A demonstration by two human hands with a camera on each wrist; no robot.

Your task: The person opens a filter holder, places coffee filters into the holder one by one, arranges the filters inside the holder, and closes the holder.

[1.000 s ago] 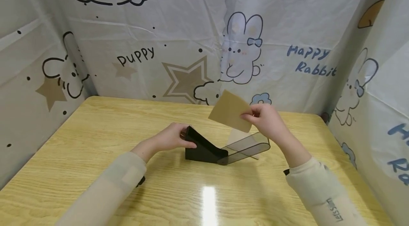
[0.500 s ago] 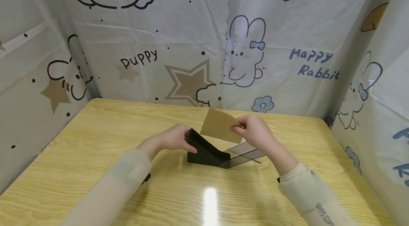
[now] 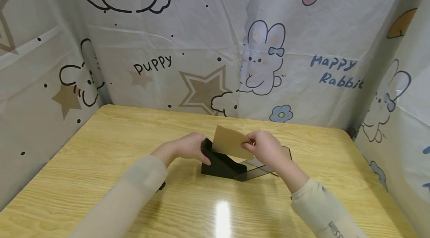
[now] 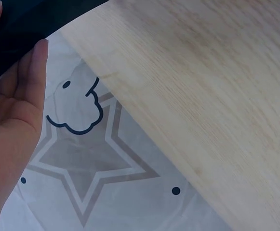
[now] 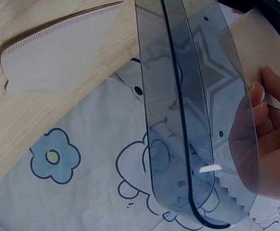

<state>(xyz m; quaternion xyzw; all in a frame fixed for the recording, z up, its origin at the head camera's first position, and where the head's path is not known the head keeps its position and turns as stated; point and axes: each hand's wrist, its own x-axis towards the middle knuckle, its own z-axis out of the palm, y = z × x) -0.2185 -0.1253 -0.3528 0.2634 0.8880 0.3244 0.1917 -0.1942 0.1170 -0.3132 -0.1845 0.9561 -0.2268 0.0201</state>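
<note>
My left hand (image 3: 189, 147) grips the tall back end of a black box (image 3: 220, 167), thumb on the near side, keeping it on the table. The box's clear smoky lid (image 3: 256, 172) is hinged open toward the right. Between thumb and fingers, my right hand (image 3: 267, 149) pinches the right edge of a tan coffee filter paper (image 3: 231, 142). The filter's lower left edge overlaps the box's opening; how deep it reaches inside is hidden. In the right wrist view, a pale filter paper (image 5: 58, 57) with a crimped seam lies on the table beyond the lid.
The wooden table (image 3: 134, 129) has rounded far corners and meets a hanging printed cloth (image 3: 201, 43) behind it. More cloth hangs at both sides. A small dark object (image 3: 161, 186) shows beside the left sleeve.
My right hand has lowered the tan filter paper leftward, from above the lid down to the black box's opening. The left hand keeps its grip on the box. The head view has shifted slightly.
</note>
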